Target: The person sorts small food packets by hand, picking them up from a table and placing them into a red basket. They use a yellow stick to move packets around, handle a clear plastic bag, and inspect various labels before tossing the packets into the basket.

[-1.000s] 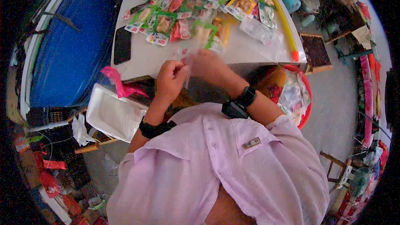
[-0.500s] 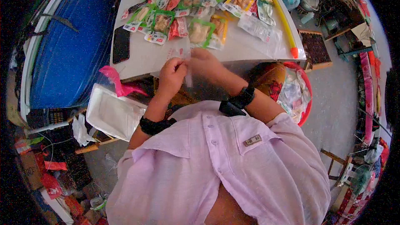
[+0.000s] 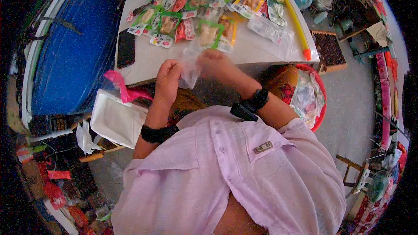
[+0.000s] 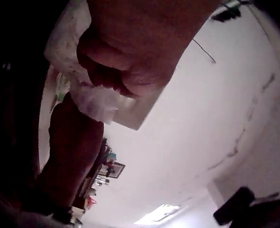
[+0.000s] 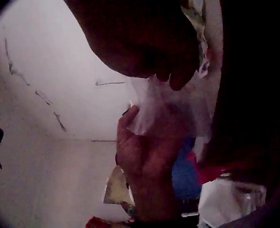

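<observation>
As the head view shows, a clear bag [image 3: 190,75] is held at the near edge of the table [image 3: 146,63], pinched by the left hand [image 3: 165,82] and the right hand [image 3: 221,68]. In the left wrist view, the left hand's fingers are seen curled against it. In the right wrist view, it is gripped under the right hand's bent fingers.

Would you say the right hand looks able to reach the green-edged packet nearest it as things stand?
Probably yes: the green-edged packet lies just beyond the right hand and nothing appears to block it, though that hand seems to grip the clear plastic bag and may need to let go.
</observation>
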`<state>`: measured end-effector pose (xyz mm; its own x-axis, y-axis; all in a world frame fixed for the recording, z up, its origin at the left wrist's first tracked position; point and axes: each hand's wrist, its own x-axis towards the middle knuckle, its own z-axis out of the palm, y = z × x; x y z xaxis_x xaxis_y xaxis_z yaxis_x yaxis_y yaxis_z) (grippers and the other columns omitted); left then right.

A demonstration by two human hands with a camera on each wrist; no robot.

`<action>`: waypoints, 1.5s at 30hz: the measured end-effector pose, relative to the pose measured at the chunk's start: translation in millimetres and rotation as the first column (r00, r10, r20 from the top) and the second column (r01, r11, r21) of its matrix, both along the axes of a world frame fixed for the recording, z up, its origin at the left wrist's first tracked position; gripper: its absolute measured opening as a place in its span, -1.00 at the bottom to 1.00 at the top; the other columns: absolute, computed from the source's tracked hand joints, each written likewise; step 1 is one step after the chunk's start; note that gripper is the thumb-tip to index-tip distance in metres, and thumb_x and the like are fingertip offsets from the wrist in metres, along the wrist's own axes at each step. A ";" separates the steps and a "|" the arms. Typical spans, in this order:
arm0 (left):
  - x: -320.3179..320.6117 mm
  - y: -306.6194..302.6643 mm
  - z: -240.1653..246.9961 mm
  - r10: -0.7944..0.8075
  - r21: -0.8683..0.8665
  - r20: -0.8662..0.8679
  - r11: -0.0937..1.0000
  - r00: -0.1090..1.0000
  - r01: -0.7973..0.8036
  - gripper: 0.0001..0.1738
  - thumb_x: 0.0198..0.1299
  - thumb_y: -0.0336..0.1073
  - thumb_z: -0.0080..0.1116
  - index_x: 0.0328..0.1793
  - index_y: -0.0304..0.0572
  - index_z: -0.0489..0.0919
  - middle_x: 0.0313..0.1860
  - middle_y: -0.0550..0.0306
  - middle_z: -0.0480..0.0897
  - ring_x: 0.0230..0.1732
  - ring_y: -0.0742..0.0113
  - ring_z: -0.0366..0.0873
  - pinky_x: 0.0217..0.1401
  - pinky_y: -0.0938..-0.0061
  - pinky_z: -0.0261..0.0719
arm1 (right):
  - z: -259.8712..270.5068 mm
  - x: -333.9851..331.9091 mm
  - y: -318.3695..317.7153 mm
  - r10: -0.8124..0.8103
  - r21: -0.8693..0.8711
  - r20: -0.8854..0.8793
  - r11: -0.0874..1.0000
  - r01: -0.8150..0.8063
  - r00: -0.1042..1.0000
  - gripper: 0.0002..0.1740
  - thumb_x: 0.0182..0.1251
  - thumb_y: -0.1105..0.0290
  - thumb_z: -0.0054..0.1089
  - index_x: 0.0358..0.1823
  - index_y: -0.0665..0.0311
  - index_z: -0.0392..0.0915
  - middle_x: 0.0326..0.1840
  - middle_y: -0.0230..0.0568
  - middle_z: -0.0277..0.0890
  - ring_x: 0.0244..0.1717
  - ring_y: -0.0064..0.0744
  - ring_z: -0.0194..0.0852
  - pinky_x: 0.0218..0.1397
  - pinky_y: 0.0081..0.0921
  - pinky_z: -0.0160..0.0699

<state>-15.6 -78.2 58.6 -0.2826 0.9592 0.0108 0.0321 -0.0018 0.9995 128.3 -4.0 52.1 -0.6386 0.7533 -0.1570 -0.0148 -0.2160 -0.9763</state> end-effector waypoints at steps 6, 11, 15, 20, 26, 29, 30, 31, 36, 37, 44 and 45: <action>14.8 -9.7 15.9 0.307 0.380 -0.759 0.925 0.574 0.006 -0.87 -0.13 -0.41 -0.07 -0.38 -0.24 0.35 -0.53 0.01 0.41 -0.50 0.12 0.38 -0.44 0.37 0.34 | 8.6 -14.7 -6.1 0.075 0.385 0.031 0.919 -0.081 0.997 -0.91 -0.11 0.51 -0.07 -0.49 0.30 0.35 -0.54 -0.33 0.32 -0.50 -0.53 0.28 -0.43 -0.60 0.32; 0.3 -9.2 3.8 0.360 0.308 -0.724 0.932 0.588 -0.192 -0.83 -0.13 -0.43 -0.07 -0.34 -0.27 0.37 -0.47 -0.06 0.44 -0.48 0.06 0.40 -0.41 0.35 0.36 | 3.4 -27.1 -3.0 0.079 0.494 0.105 0.861 -0.121 0.991 -0.82 -0.12 0.49 -0.05 -0.39 0.33 0.35 -0.44 -0.21 0.34 -0.36 -0.37 0.31 -0.27 -0.52 0.32; -43.7 -12.9 25.3 0.598 0.527 -0.703 0.801 0.384 -0.283 -0.83 -0.13 -0.43 -0.07 -0.33 -0.28 0.39 -0.49 -0.07 0.44 -0.49 0.07 0.40 -0.45 0.33 0.35 | -13.1 -25.5 3.1 -0.142 0.723 0.207 0.688 -0.053 0.968 -0.65 -0.11 0.38 0.01 -0.23 0.36 0.31 -0.31 -0.09 0.33 -0.23 -0.23 0.29 -0.18 -0.47 0.28; -46.9 -4.4 49.6 0.619 0.613 -0.785 0.778 -0.001 -0.136 -0.82 -0.17 -0.44 -0.06 -0.35 -0.24 0.39 -0.53 -0.01 0.43 -0.52 0.07 0.38 -0.49 0.27 0.32 | -20.9 -25.4 17.0 -0.466 0.914 0.377 0.327 -0.240 0.801 -0.52 -0.17 0.20 0.10 -0.20 0.31 0.32 -0.19 -0.10 0.30 0.01 -0.17 0.11 0.01 -0.21 0.07; -21.3 31.9 -1.8 0.344 0.309 -0.912 0.934 0.225 -0.177 -0.79 -0.15 -0.32 -0.13 -0.32 -0.17 0.40 -0.49 -0.01 0.45 -0.46 0.02 0.40 -0.44 0.17 0.32 | -31.5 -13.9 19.5 -0.429 0.764 0.640 0.265 -0.588 0.638 -0.53 -0.20 0.03 0.06 -0.27 0.18 0.42 -0.20 -0.25 0.32 0.07 -0.30 0.04 0.04 0.02 -0.09; -8.6 47.9 -32.8 0.293 0.253 -0.894 0.954 0.338 -0.158 -0.79 -0.16 -0.32 -0.13 -0.34 -0.18 0.40 -0.49 -0.02 0.46 -0.44 0.00 0.40 -0.41 0.17 0.33 | -30.1 4.4 19.9 -0.334 0.704 0.710 0.308 -0.640 0.620 -0.57 -0.18 0.03 0.03 -0.34 0.18 0.44 -0.23 -0.27 0.33 0.04 -0.33 0.08 0.04 -0.01 -0.08; -3.8 50.7 -36.4 0.249 0.208 -0.894 0.967 0.373 -0.146 -0.79 -0.16 -0.32 -0.14 -0.34 -0.18 0.40 -0.49 -0.03 0.46 -0.44 0.00 0.41 -0.41 0.17 0.33 | -27.7 14.1 18.6 -0.314 0.696 0.718 0.323 -0.642 0.621 -0.57 -0.19 0.03 0.03 -0.35 0.19 0.44 -0.24 -0.26 0.33 0.02 -0.32 0.10 0.04 -0.03 -0.08; 1.4 53.2 -39.3 0.204 0.163 -0.890 0.978 0.409 -0.131 -0.79 -0.15 -0.32 -0.14 -0.34 -0.18 0.40 -0.49 -0.03 0.46 -0.44 0.00 0.41 -0.41 0.17 0.34 | -24.9 21.9 18.4 -0.296 0.686 0.727 0.339 -0.644 0.619 -0.57 -0.19 0.03 0.04 -0.36 0.21 0.44 -0.25 -0.24 0.33 0.00 -0.32 0.12 0.03 -0.04 -0.07; 15.7 59.7 -60.0 0.108 0.102 -0.933 0.994 0.344 -0.034 -0.86 -0.17 -0.32 -0.12 -0.46 -0.19 0.37 -0.54 -0.06 0.45 -0.48 0.00 0.41 -0.46 0.19 0.35 | -21.1 46.4 30.1 -0.569 0.744 0.668 0.510 -0.431 0.480 -0.45 -0.19 -0.02 0.03 -0.28 0.30 0.37 -0.18 -0.10 0.26 -0.03 -0.18 0.13 0.01 -0.07 -0.02; 16.0 59.5 -60.6 0.116 0.113 -0.933 0.993 0.339 -0.029 -0.87 -0.17 -0.32 -0.11 -0.47 -0.19 0.36 -0.55 -0.06 0.45 -0.49 0.00 0.41 -0.47 0.19 0.35 | -25.2 49.0 30.6 -0.646 0.802 0.597 0.478 -0.357 0.477 -0.40 -0.19 -0.04 0.03 -0.23 0.32 0.35 -0.13 -0.06 0.23 -0.01 -0.14 0.11 0.02 -0.04 -0.04; 14.8 66.0 -69.2 0.132 0.108 -0.944 0.990 0.302 -0.093 -0.88 -0.15 -0.33 -0.11 -0.47 -0.20 0.36 -0.58 -0.04 0.46 -0.51 -0.01 0.41 -0.48 0.18 0.34 | -28.6 35.7 28.5 -0.663 0.754 0.657 0.578 -0.311 0.360 -0.59 -0.20 0.12 0.06 -0.38 0.30 0.40 -0.18 -0.12 0.27 -0.15 -0.19 0.22 -0.15 -0.28 0.18; 15.5 66.1 -66.0 0.138 0.110 -0.944 0.988 0.301 -0.108 -0.88 -0.14 -0.32 -0.11 -0.47 -0.21 0.36 -0.58 -0.04 0.46 -0.50 -0.01 0.42 -0.48 0.17 0.34 | -34.1 35.2 27.2 -0.684 0.787 0.617 0.544 -0.291 0.390 -0.60 -0.18 0.14 0.05 -0.37 0.30 0.40 -0.20 -0.13 0.28 -0.17 -0.19 0.24 -0.17 -0.30 0.20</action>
<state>-0.1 -12.1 -7.5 -0.1786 0.9094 0.3757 0.9569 0.0717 0.2814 163.5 23.2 18.0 -0.3309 0.9229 0.1969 0.9102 0.3672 -0.1917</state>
